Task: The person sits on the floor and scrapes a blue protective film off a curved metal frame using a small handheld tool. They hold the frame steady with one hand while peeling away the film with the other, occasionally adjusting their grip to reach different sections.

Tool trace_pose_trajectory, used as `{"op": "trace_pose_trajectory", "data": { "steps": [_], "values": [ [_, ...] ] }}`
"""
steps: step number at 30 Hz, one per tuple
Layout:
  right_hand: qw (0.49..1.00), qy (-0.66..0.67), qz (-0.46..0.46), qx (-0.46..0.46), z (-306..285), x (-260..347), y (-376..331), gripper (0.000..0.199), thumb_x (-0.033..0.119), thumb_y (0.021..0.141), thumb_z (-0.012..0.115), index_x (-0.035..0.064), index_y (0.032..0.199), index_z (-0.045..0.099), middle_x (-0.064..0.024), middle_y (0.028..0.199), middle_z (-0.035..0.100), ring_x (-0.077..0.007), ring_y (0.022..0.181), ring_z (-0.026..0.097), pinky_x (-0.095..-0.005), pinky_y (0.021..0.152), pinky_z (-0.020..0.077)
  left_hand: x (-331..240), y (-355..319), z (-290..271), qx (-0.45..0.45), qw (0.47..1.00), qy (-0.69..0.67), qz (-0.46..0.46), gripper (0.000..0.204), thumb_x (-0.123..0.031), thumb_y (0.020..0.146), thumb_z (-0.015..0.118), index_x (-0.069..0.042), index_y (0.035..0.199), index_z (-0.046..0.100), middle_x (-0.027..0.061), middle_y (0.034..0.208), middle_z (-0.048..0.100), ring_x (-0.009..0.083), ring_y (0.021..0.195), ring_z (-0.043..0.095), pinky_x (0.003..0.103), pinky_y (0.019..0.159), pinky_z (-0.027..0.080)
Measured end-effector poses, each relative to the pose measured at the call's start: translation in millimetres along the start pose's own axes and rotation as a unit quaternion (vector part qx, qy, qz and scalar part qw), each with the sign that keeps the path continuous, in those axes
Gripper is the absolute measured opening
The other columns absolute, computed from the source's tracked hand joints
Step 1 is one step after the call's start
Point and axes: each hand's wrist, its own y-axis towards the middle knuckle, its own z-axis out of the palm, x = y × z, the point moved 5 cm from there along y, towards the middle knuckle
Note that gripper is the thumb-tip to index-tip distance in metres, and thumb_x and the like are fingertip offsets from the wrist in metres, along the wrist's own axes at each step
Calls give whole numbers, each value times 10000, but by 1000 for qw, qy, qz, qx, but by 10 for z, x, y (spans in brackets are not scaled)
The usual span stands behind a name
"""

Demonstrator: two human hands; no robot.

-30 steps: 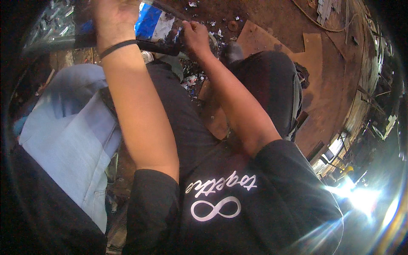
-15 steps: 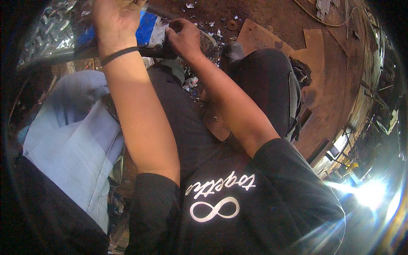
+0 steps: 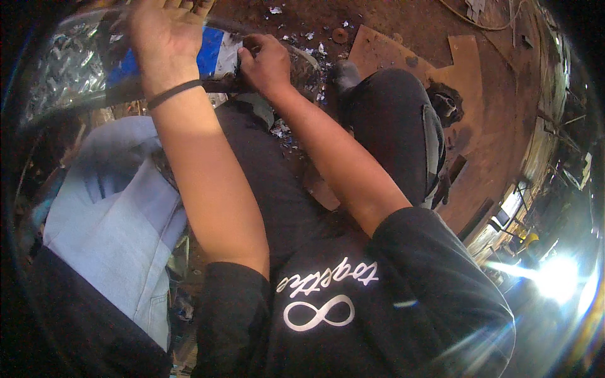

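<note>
A long dark glossy panel (image 3: 220, 83) with a blue patch (image 3: 210, 51) and a pale white strip (image 3: 229, 55) lies across the top, in front of my knees. My left hand (image 3: 165, 34) is raised over the panel's blue part, palm showing and fingers apart, with nothing visible in it; its fingertips run to the upper edge of the picture. Beside the white strip, my right hand (image 3: 268, 66) is curled down against the panel, thumb and fingers bent in. Whatever those fingers pinch is hidden.
At left sits another person, in light blue jeans (image 3: 120, 195). Paper scraps (image 3: 280, 129) litter the brown ground past the panel's right end. Cut brown cardboard (image 3: 465, 69) and a dark crumpled cloth (image 3: 446, 104) lie at right. A bright light glares at lower right.
Both hands have shifted slightly left. More of my left hand's fingers show now. The right hand keeps its curled shape by the white strip.
</note>
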Motion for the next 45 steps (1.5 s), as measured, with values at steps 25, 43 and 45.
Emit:
{"op": "trace_pose_trajectory", "data": {
  "steps": [25,43,45],
  "values": [
    [991,41,117,47,-40,37,14,292,285,848,769,59,1033,784,-181,1053,721,-370,1033,683,-465,909,539,179,92,44,-58,996,66,-26,164,-185,969,663,-41,1020,603,69,877,544,240,844,515,446,833,452],
    [978,95,166,79,-50,7,-61,341,296,811,808,71,1064,771,-170,1101,708,-376,1109,661,-476,962,531,236,93,103,-49,996,65,-39,156,-177,966,658,-41,992,587,63,863,535,232,837,499,439,809,450],
    [984,85,144,62,-6,5,-73,332,288,807,808,70,1055,772,-171,1104,718,-379,1091,673,-475,954,537,241,91,110,-46,996,64,-41,151,-177,970,653,-43,990,587,63,864,534,231,840,498,438,808,448]
  ]
}}
